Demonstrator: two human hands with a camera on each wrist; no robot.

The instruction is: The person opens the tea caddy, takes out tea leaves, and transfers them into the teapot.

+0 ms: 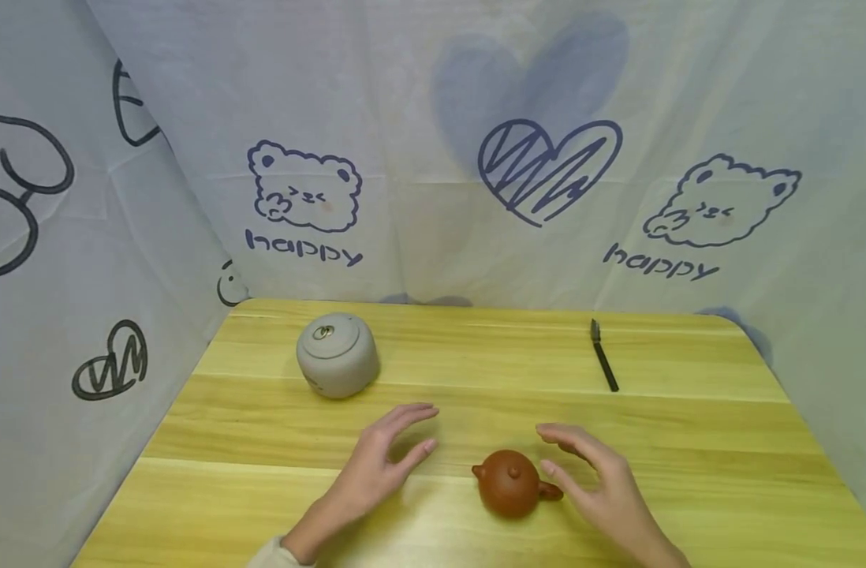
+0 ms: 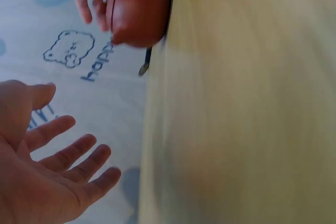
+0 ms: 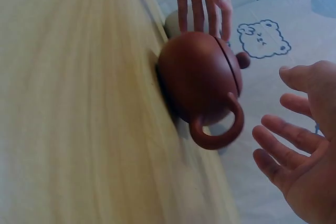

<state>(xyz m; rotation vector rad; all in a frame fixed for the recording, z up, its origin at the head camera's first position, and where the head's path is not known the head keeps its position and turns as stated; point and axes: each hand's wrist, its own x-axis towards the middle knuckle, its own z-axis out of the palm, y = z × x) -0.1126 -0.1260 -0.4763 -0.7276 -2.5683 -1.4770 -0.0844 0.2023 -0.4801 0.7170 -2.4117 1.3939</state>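
Note:
A small reddish-brown teapot (image 1: pixel 509 484) stands upright on the wooden table, its spout to the left and its looped handle (image 3: pixel 218 135) to the right. My right hand (image 1: pixel 603 485) hovers by the handle side, fingers parted and relaxed; the right wrist view shows a gap between them and the handle. To the left of the spout, my left hand (image 1: pixel 379 465) is held above the table with thumb and fingers spread, holding nothing. The left wrist view shows the same teapot (image 2: pixel 140 11) well apart from the left fingers (image 2: pixel 79 148).
A grey lidded jar (image 1: pixel 338 356) stands at the back left of the table (image 1: pixel 468 355). Toward the back right lies a thin tool with a black handle (image 1: pixel 606 367) and a darker flat tip. White printed cloth (image 1: pixel 419 118) hangs behind and at the sides.

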